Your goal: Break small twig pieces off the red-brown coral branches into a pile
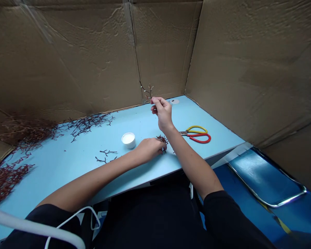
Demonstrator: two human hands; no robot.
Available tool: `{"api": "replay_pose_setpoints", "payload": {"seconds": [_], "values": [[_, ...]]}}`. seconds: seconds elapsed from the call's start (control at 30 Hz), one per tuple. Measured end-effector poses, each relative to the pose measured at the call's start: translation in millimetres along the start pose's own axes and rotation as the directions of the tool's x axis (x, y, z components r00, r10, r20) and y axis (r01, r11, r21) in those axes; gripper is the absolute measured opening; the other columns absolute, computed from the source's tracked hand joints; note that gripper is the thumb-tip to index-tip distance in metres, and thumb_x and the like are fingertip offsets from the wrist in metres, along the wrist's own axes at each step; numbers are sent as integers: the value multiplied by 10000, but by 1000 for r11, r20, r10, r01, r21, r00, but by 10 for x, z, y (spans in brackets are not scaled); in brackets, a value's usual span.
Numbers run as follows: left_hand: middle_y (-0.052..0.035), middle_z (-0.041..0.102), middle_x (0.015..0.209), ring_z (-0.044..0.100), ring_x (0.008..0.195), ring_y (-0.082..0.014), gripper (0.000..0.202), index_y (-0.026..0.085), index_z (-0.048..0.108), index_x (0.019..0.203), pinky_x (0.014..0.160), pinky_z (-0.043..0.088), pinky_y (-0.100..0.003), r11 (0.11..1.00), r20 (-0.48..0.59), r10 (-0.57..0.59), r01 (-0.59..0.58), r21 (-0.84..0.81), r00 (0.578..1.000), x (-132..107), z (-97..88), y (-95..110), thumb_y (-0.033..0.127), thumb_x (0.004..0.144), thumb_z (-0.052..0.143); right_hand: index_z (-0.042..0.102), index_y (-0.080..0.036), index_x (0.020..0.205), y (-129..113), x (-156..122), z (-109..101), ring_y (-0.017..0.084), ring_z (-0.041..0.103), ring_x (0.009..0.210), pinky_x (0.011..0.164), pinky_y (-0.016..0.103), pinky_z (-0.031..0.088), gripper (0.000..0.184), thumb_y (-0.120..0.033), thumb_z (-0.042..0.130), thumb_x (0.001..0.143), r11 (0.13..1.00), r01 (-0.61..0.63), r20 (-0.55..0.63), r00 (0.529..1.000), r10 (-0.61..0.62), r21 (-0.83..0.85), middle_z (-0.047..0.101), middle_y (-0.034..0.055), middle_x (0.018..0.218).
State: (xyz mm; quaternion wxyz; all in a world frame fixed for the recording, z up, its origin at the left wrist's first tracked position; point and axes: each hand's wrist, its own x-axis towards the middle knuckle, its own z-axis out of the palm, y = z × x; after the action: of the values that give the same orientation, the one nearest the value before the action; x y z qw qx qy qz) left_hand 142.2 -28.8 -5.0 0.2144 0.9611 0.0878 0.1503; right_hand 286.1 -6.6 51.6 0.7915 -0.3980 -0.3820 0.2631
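My right hand (pixel 161 110) is raised above the light blue table (pixel 67 173), fingers pinched on a thin branched twig (pixel 146 92) that sticks up and to the left. My left hand (pixel 150 148) rests on the table near the front edge, fingers curled on a small clump of dark red twigs (pixel 162 140). A small white cup (pixel 129 140) stands just left of my left hand. Two loose twig pieces (pixel 106 156) lie on the table left of the cup.
Scissors with one yellow and one red handle (pixel 197 134) lie right of my right forearm. Piles of dark red twigs (pixel 5 178) cover the table's left side and back (pixel 86 123). Cardboard walls (pixel 93 55) enclose the table. A blue chair (pixel 264 180) stands at right.
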Motion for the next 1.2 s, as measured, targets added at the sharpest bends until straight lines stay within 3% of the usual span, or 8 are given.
{"api": "replay_pose_setpoints", "payload": {"seconds": [0.33, 0.47, 0.57, 0.77, 0.9, 1.0, 1.07, 1.2], "values": [[-33, 801, 834, 723, 802, -250, 175, 241, 791, 790, 696, 438, -304, 984, 144, -162, 171, -53, 976, -32, -114, 131, 66, 779, 801, 673, -220, 786, -80, -96, 62, 78, 552, 611, 539, 225, 404, 397, -577, 836, 730, 997, -59, 45, 997, 57, 48, 665, -22, 818], [-38, 803, 825, 724, 783, -233, 185, 230, 800, 779, 696, 445, -303, 978, 111, -179, 189, -87, 978, -125, -123, 194, 50, 798, 763, 672, -214, 781, -84, -129, 78, 77, 553, 608, 542, 222, 407, 392, -554, 852, 707, 995, -84, 92, 993, 79, 52, 664, -20, 826], [-41, 799, 798, 709, 730, -202, 113, 217, 816, 818, 685, 462, -292, 934, 70, -195, 207, -292, 978, -284, -217, 268, 123, 847, 760, 669, -215, 789, -80, -154, 93, 79, 554, 605, 541, 222, 410, 398, -558, 850, 703, 991, -122, 131, 985, 113, 60, 666, -16, 838], [-57, 756, 754, 619, 626, -144, 154, 184, 830, 835, 562, 440, -244, 645, -138, -391, 164, -746, 910, -804, -722, 192, 332, 825, 872, 674, -218, 798, -76, -277, 164, 94, 555, 604, 547, 243, 427, 382, -561, 832, 745, 991, -129, 227, 967, 118, 39, 678, -2, 853], [-11, 697, 720, 564, 618, -98, 230, 192, 808, 798, 551, 445, -198, 488, -379, -606, -49, -872, 700, -1048, -986, -120, 329, 705, 967, 718, -219, 825, -53, -406, 216, 126, 558, 626, 575, 269, 442, 321, -528, 801, 818, 996, 8, 237, 971, 12, -86, 641, -8, 747], [6, 691, 792, 618, 724, -102, 345, 205, 790, 826, 586, 481, -177, 268, -343, -738, -214, -939, 581, -1109, -1002, -317, 332, 611, 1028, 724, -223, 830, -19, -527, 252, 152, 567, 655, 609, 295, 463, 292, -506, 760, 890, 957, 171, 248, 962, -111, -234, 622, -4, 719], [8, 690, 812, 632, 751, -104, 398, 199, 783, 848, 590, 486, -176, 154, -279, -771, -257, -954, 573, -1115, -949, -380, 315, 576, 1051, 711, -228, 820, 2, -615, 279, 163, 585, 691, 634, 313, 485, 288, -494, 734, 928, 913, 284, 275, 940, -203, -294, 653, 17, 795], [-10, 709, 831, 649, 773, -113, 383, 175, 786, 879, 621, 499, -190, 51, -223, -727, -273, -961, 649, -1114, -823, -372, 293, 620, 1044, 697, -249, 833, 28, -781, 337, 199, 618, 756, 649, 347, 517, 252, -452, 694, 982, 820, 455, 327, 878, -349, -348, 674, 42, 850]]}}
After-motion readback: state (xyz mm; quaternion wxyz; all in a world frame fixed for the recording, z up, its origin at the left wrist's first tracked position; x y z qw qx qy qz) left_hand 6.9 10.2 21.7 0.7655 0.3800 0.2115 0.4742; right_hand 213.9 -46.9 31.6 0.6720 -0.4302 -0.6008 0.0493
